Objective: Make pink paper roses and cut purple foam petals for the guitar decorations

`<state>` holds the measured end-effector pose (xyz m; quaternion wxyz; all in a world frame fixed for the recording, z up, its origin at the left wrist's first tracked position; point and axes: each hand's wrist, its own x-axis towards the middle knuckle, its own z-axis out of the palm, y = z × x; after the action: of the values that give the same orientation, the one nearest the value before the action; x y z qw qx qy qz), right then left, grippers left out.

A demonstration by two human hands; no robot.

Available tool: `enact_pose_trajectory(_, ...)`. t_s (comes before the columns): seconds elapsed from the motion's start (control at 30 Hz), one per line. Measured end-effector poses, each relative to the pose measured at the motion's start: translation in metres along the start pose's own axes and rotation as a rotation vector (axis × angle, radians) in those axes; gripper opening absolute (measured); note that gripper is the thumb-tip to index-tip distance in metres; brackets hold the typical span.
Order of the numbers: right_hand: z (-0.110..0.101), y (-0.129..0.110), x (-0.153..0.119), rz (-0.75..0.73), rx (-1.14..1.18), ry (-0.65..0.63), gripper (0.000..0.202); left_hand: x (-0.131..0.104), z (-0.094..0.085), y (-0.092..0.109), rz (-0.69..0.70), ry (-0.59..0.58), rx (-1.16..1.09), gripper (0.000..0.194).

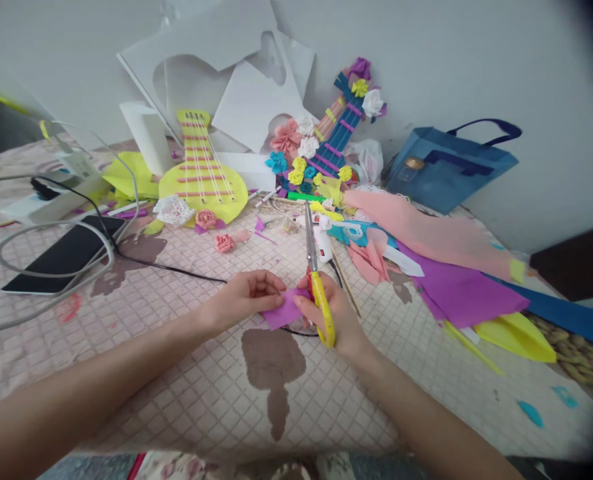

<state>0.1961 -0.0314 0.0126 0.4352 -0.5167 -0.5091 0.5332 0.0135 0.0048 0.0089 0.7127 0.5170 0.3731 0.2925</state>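
Between my two hands is a small piece of purple crepe paper (pixel 282 316). My left hand (pixel 253 293) pinches its left side between thumb and fingers. My right hand (pixel 343 317) holds a pair of scissors (pixel 321 297) with yellow and red handles, the blades pointing away from me and looking closed. The right thumb also presses on the right edge of the paper. Just beyond the blades lies a white glue gun (pixel 322 241). A pink paper rose (pixel 225 243) rests on the cloth ahead of my left hand.
A yellow paper guitar (pixel 203 190) and a blue one (pixel 339 137) covered in paper flowers lean at the back. Crepe sheets, including a purple one (pixel 463 283), lie to the right beside a blue bag (pixel 441 167). Leftward are a black tablet (pixel 61 257), cables and a power strip (pixel 51 200).
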Motion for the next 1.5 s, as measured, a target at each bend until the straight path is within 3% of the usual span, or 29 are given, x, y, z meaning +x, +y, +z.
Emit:
enact_pose_trajectory(0.17,-0.003,0.0,0.004,-0.016,-0.009,0.062,0.025,0.0,-0.004,0.004,0.096,-0.017,-0.008,0.023)
enact_pose_trajectory(0.4,-0.003,-0.002,0.022,-0.068,0.004,-0.008,0.024,-0.005,-0.012,0.021,0.337,-0.218,0.247,0.016)
enact_pose_trajectory(0.53,-0.001,-0.013,0.035,-0.117,-0.027,-0.084,0.028,-0.002,-0.017,0.022,0.382,-0.109,0.293,0.009)
enact_pose_trajectory(0.63,0.0,-0.016,0.038,-0.137,-0.036,-0.027,0.031,-0.002,-0.02,0.025,0.479,0.024,0.392,0.013)
enact_pose_trajectory(0.7,0.001,-0.014,0.036,-0.142,-0.012,0.006,0.032,-0.004,-0.022,0.028,0.519,0.026,0.464,0.014)
enact_pose_trajectory(0.9,0.006,-0.01,0.021,-0.067,0.064,-0.101,0.035,-0.006,-0.017,0.024,0.298,-0.044,0.496,0.022)
enact_pose_trajectory(1.1,0.008,-0.011,0.019,-0.035,0.069,-0.003,0.031,-0.003,-0.016,0.017,0.138,-0.11,0.204,0.021)
enact_pose_trajectory(1.2,0.007,-0.009,0.02,-0.047,0.083,0.03,0.031,-0.001,-0.017,0.016,0.053,-0.063,0.07,0.021)
enact_pose_trajectory(1.33,0.008,-0.007,0.019,-0.034,0.118,0.008,0.03,0.0,-0.017,0.016,0.0,-0.035,-0.02,0.023)
enact_pose_trajectory(1.5,0.008,-0.006,0.019,-0.023,0.148,-0.024,0.03,-0.001,-0.015,0.017,-0.007,-0.041,0.071,0.02)
